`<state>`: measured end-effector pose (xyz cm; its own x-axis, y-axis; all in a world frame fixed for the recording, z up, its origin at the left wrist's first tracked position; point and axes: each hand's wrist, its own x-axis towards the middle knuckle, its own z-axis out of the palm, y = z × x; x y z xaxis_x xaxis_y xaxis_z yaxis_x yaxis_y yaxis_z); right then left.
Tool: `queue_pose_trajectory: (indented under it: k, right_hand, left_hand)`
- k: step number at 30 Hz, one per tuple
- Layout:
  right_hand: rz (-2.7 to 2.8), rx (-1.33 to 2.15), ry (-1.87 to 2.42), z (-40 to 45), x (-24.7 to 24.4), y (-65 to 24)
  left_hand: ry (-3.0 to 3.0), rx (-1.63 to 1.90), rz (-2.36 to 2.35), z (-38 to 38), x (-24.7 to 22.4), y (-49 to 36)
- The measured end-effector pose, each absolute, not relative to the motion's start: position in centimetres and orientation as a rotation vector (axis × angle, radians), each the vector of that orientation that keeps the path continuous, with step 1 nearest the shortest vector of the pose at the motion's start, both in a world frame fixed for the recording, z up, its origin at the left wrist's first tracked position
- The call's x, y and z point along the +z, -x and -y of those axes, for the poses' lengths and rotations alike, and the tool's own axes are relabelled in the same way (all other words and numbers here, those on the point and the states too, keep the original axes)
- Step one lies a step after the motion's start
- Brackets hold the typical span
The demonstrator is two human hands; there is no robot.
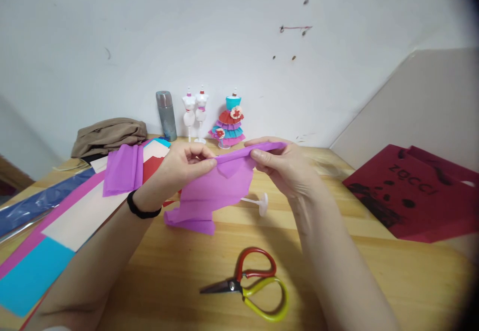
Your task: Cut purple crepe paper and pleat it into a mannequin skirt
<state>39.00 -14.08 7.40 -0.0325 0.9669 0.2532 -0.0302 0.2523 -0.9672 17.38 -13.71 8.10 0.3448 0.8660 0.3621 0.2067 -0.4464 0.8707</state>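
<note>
A strip of purple crepe paper [219,186] is stretched between my two hands above the wooden table, its upper edge folded over. My left hand [187,164], with a black band on the wrist, pinches the folded edge at one end. Further along the fold, my right hand [275,161] grips it between thumb and fingers. The paper's lower end curls down near the tabletop. Behind it lies a white stand [263,204], partly hidden by the paper. Closer to me rest scissors [232,286] with one red and one yellow handle, blades pointing left.
Two white mini mannequins [189,116] and one in a ruffled paper dress [230,126] stand by the wall beside a grey flask [166,116]. Coloured paper sheets [86,216] and brown cloth [108,136] lie left. A red bag [411,196] is at right.
</note>
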Motion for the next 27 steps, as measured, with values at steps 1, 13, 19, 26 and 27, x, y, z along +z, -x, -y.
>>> queue_pose_trajectory:
  k: [1, 13, 19, 26, 27]
  right_hand:
    - [1.329, 1.072, 0.985, 14.0, 7.4, -39.0]
    - [1.407, 0.828, 0.999, 14.6, 7.7, -39.1]
    - [1.357, 0.886, 0.972, 14.5, 7.5, -39.1]
    - [1.295, 0.947, 0.917, 13.8, 7.1, -39.1]
    - [1.301, 0.925, 0.922, 13.8, 7.1, -39.2]
  left_hand:
    - [-1.864, 1.120, -0.940, 13.7, 8.1, -17.4]
    - [-1.837, 1.061, -0.924, 13.1, 7.7, -17.1]
    - [-1.763, 1.148, -0.941, 12.6, 7.3, -16.7]
    - [-1.586, 1.217, -0.859, 11.9, 6.3, -16.6]
    - [-1.599, 1.239, -0.864, 11.9, 6.4, -16.6]
